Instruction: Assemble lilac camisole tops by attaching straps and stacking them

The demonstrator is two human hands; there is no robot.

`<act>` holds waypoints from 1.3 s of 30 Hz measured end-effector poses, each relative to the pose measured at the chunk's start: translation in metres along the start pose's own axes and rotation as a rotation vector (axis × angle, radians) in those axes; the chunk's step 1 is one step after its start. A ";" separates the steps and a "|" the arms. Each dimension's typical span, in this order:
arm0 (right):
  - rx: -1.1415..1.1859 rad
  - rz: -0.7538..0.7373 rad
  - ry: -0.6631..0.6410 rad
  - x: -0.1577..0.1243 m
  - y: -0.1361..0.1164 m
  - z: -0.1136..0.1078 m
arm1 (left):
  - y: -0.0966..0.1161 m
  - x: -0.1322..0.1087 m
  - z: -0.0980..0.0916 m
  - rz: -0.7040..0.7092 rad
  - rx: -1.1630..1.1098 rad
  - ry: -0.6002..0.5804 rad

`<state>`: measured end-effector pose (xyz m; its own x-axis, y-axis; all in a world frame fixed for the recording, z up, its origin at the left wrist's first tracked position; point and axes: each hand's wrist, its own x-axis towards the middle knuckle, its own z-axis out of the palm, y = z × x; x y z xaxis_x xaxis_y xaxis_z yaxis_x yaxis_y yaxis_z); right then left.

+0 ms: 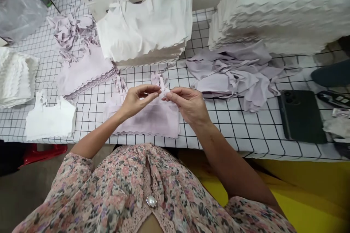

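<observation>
A pale lilac garment piece (pixel 153 120) with a scalloped lower edge lies flat on the checked table cover in front of me. My left hand (pixel 136 100) and my right hand (pixel 188 103) hover just above its upper edge, fingertips almost meeting. Both pinch a thin lilac strap (pixel 163 86) that rises from the garment. The fingers of each hand are pressed together on that strap.
A stack of white garments (pixel 147 25) stands behind, a taller white stack (pixel 279 11) at the back right. Loose lilac pieces (pixel 235 72) lie to the right, lilac stacks (pixel 82 69) to the left. A dark phone (pixel 300 116) rests near the right edge. Small white piles (pixel 50 118) sit left.
</observation>
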<state>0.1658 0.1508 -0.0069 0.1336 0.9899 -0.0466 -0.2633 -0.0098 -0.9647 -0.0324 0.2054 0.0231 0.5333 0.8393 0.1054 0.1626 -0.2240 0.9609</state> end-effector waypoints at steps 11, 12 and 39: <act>-0.615 -0.317 -0.208 0.012 0.018 -0.015 | -0.027 -0.031 0.013 -0.279 0.726 -0.090; -0.678 -0.342 -0.250 0.014 0.019 -0.017 | -0.028 -0.031 0.014 -0.282 0.706 -0.087; -0.845 -0.357 -0.480 0.012 0.031 -0.019 | -0.045 -0.038 0.022 -0.191 0.532 -0.053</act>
<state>0.1775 0.1600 -0.0418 -0.3716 0.9048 0.2080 0.4977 0.3833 -0.7780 -0.0423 0.1725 -0.0297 0.4916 0.8668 -0.0839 0.6492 -0.3006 0.6987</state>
